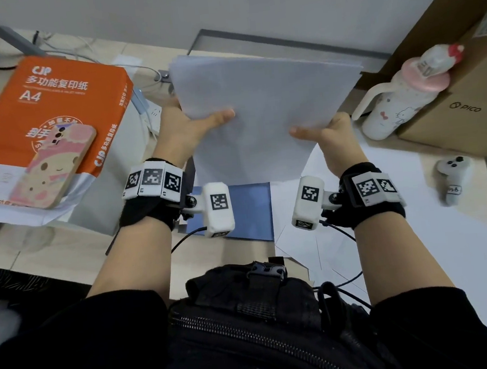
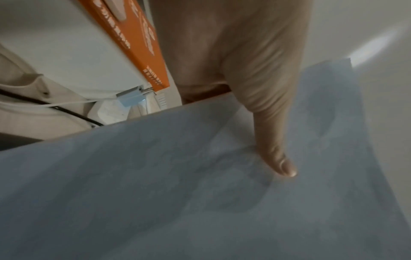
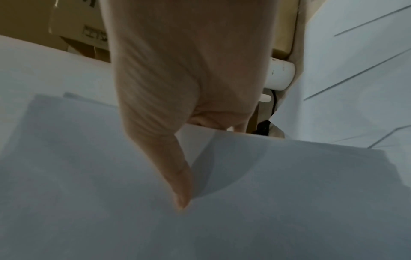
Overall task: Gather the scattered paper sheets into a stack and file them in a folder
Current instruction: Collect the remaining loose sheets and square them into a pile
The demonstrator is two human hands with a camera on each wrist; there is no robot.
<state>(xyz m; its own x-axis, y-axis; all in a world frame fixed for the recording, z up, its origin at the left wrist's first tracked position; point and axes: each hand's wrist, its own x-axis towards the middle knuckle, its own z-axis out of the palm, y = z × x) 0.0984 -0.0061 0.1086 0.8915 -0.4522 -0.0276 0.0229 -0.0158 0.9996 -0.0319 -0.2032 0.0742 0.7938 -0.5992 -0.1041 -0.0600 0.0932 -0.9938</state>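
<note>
A stack of white paper sheets (image 1: 262, 111) is held up above the desk, tilted away from me. My left hand (image 1: 189, 127) grips its left edge, thumb on top and fingers hidden behind. My right hand (image 1: 323, 135) grips the right edge the same way. In the wrist views each thumb lies on the stack (image 2: 200, 193) (image 3: 222, 219). A blue folder (image 1: 247, 210) lies flat on the desk below the stack, partly hidden by the wrist cameras. More loose white sheets (image 1: 389, 229) lie spread on the desk at the right.
An orange A4 paper ream (image 1: 48, 114) with a phone (image 1: 56, 169) on it sits at the left. A white bottle with a pink lid (image 1: 400, 100), a cardboard box (image 1: 472, 102) and a white controller (image 1: 452, 176) stand at the right. Cables run along the back.
</note>
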